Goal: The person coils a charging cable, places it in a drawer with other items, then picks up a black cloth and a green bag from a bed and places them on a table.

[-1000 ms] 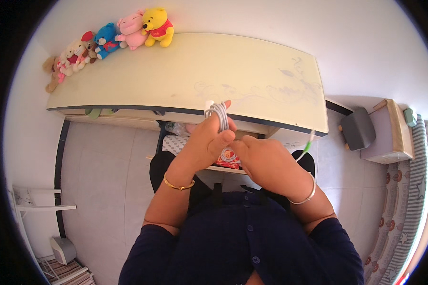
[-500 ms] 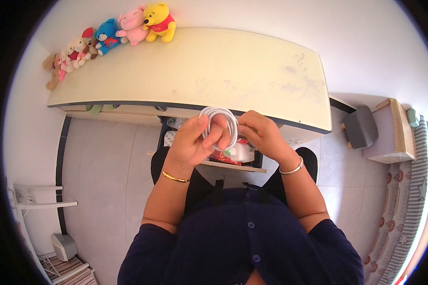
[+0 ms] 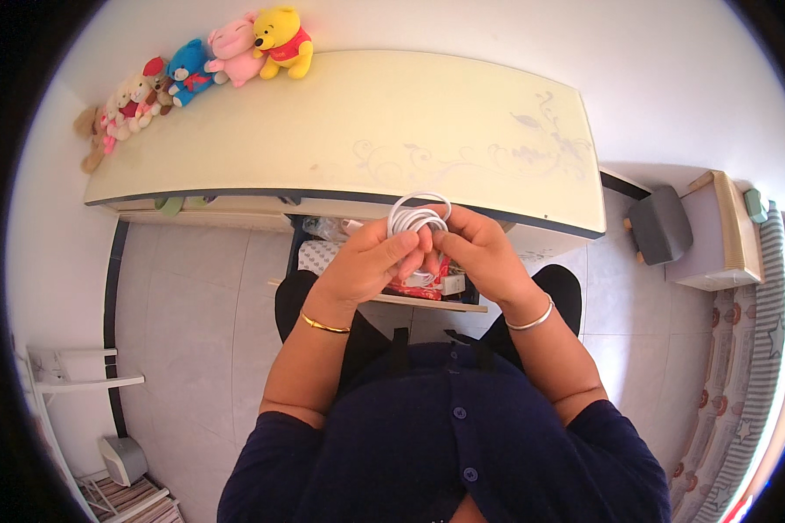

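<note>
A white cable [image 3: 408, 220] is wound into a loose coil, with one wider loop standing up at its top. My left hand [image 3: 364, 261] grips the coil's left side between thumb and fingers. On the other side my right hand [image 3: 487, 260] pinches the cable, its fingertips close to those of the left. A small white cable end [image 3: 351, 226] sticks out beside the left hand. Below both hands is a pulled-out drawer [image 3: 436, 305], holding a red packet [image 3: 407, 289], a white plug-like block [image 3: 453, 284] and a white patterned item [image 3: 316, 255]. My fingers hide part of the coil.
A cream-topped cabinet [image 3: 323, 122] stretches across in front of me. Several plush toys, among them a yellow bear [image 3: 283, 45], line its far left. A grey stool [image 3: 661, 225] stands at right beside a small cabinet [image 3: 720, 231]. White shelving [image 3: 87, 381] is at left.
The round coil has become tighter and bunched, with a loop rising above it. My right hand has moved slightly left, closer to my left hand.
</note>
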Tool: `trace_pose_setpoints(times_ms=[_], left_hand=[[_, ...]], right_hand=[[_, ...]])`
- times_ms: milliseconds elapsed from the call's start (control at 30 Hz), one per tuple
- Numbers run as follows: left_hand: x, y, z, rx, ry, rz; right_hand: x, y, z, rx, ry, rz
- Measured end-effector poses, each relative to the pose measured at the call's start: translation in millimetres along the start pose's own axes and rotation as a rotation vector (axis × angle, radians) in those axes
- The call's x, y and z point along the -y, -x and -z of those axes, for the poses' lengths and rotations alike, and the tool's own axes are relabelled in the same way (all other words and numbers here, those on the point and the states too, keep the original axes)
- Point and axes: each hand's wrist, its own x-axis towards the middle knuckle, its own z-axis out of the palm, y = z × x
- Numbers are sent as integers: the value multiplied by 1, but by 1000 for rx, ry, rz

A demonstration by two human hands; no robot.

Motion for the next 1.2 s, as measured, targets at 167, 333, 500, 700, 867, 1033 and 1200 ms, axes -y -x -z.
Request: trace_pose_setpoints(times_ms=[167, 333, 500, 700, 867, 1033, 1200], left_hand=[[4, -11, -6, -216, -353, 61], [14, -18, -3, -320, -521, 32], [26, -23, -1, -370, -398, -5], [39, -25, 2, -434, -475, -13], [42, -22, -6, -363, -435, 3], [40, -25, -40, -489, -1027, -94], [43, -28, -41, -605, -1381, -373]], right_hand=[[-17, -4, 11, -207, 6, 14], [-30, -9, 26, -232, 3, 84], [-28, -6, 30, -235, -107, 86], [-29, 3, 37, -247, -359, 33], [-26, 14, 47, -29, -641, -47], [-30, 25, 45, -259, 438, 69], [-1, 35, 35, -257, 843, -160]])
